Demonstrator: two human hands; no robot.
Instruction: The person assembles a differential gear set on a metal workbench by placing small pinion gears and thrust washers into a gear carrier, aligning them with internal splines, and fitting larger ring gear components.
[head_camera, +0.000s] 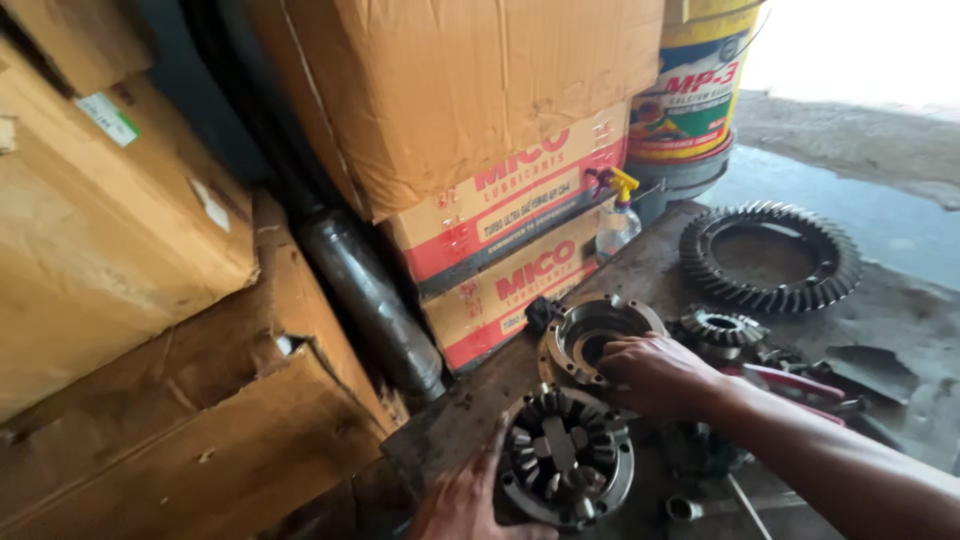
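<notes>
left hand (462, 500): fingers spread flat against the gear carrier (567, 458), at its 8 o'clock
right hand (655, 375): loosely curled on the flanged housing (590, 335), grip unclear, at carrier's 1 o'clock

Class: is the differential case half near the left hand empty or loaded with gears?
Loaded: the differential case half shows small gears around a cross shaft.
</notes>
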